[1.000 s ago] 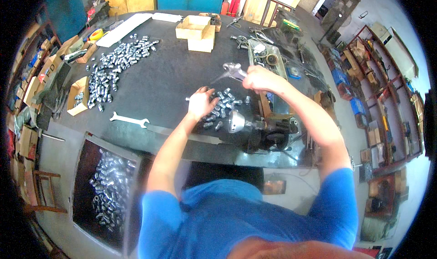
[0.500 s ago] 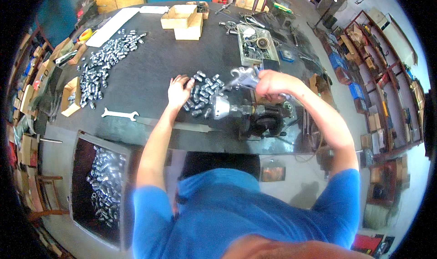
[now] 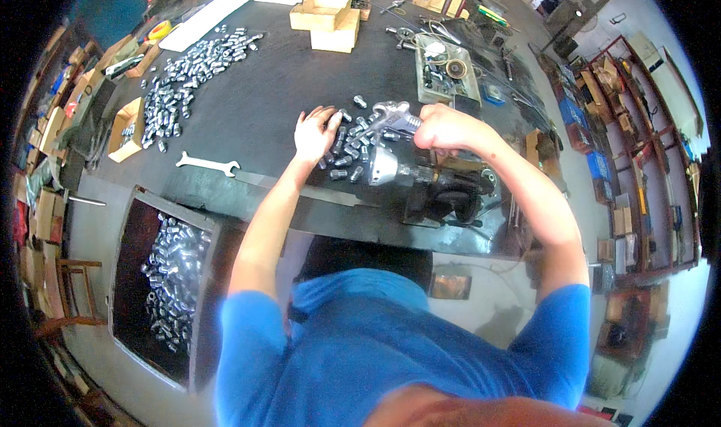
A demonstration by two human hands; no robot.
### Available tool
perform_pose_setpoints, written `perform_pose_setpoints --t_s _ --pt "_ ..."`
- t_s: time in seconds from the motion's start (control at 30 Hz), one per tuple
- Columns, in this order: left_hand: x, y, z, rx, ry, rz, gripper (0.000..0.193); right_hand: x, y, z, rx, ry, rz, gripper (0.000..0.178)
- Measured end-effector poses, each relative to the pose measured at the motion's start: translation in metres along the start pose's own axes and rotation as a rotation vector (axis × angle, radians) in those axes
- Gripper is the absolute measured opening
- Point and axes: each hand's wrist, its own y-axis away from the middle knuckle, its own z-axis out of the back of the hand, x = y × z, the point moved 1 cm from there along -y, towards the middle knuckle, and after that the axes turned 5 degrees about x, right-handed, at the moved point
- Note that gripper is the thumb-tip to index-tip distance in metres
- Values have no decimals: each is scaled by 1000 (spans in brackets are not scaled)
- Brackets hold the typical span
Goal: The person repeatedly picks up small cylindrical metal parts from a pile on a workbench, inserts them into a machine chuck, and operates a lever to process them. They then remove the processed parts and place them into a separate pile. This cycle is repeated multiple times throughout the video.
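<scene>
My right hand is closed round the handle of an adjustable wrench. The silver wrench head points left, over the right part of a small heap of metal fittings. At the left edge of that heap, my left hand rests with its fingers apart, its thumb side beside one short cylindrical fitting. Just below the wrench, a dark bench fixture has a silver cup-shaped end facing left.
An open-ended wrench and a long flat metal bar lie near the table's front edge. More fittings spread at far left, by a small carton. A bin of fittings stands below. A parts tray sits at far right.
The whole view has shifted, so the table appears farther right and higher. My right hand has brought the wrench leftward over the heap. My left hand stays at the heap's left edge.
</scene>
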Motion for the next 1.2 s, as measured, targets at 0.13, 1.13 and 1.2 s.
perform_pose_setpoints --t_s 0.13,1.13,1.2 --pt "16 7 -5 -18 95 30 36 10 -4 7 33 79 -18 19" --pt "-63 -55 -58 409 -370 -317 45 -61 54 44 -206 191 -304 18" --pt "-77 -51 -70 484 -362 -370 44 -61 54 43 -211 183 -318 19"
